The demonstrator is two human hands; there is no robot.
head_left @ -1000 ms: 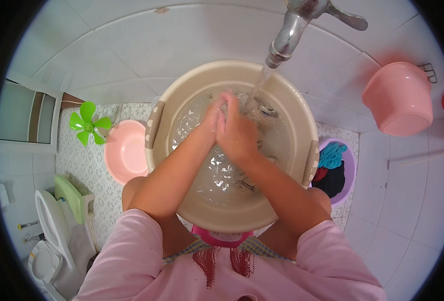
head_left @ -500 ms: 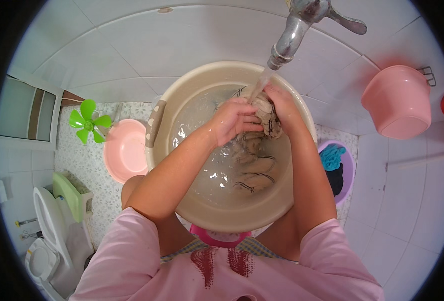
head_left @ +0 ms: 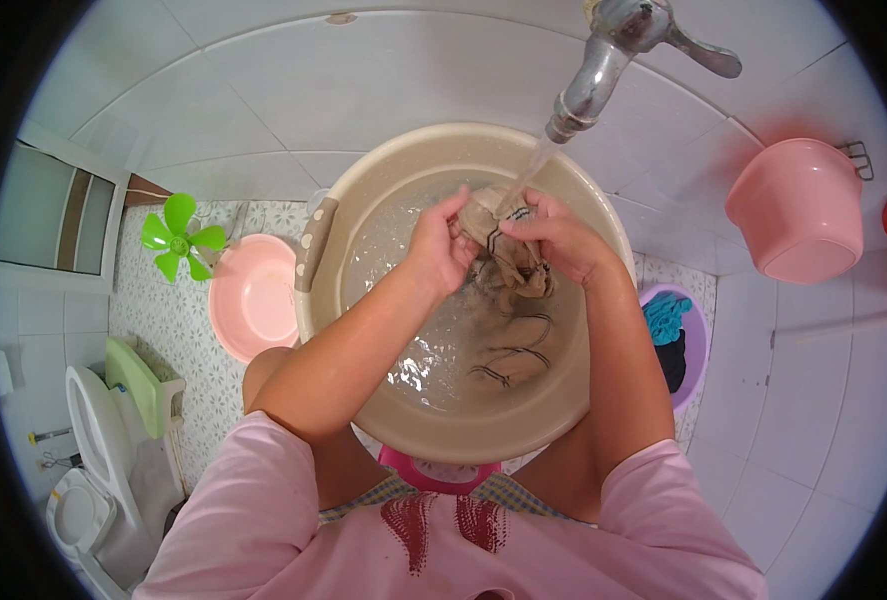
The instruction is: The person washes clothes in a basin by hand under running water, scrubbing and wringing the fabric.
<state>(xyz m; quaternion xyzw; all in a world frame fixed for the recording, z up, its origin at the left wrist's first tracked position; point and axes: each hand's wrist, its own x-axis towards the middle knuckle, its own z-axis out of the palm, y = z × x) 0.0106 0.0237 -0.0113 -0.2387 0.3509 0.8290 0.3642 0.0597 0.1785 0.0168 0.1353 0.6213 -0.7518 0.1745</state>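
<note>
1. My right hand (head_left: 566,240) has thumb and fingers clamped on the upper part of the beige cloth (head_left: 513,262).
2. My left hand (head_left: 437,245) is half-curled, thumb and fingers apart, just beside the cloth's left edge; I cannot tell whether its fingertips touch.
3. The cloth lies between my hands and trails toward me underwater. I judge it soft, limp and slippery, heavier for being soaked; a bunched fold should hold better than a thin edge.
4. Just beyond my right hand, a stream (head_left: 533,168) falls from the tap (head_left: 615,45) onto the cloth.
5. Around both hands, the basin (head_left: 463,447) holds cloudy water (head_left: 383,260).
6. Right of my right hand, the purple tub (head_left: 702,350) holds blue (head_left: 666,315) and black cloths (head_left: 670,362).
7. Left of my left hand stands a pink tub (head_left: 220,303).
</note>
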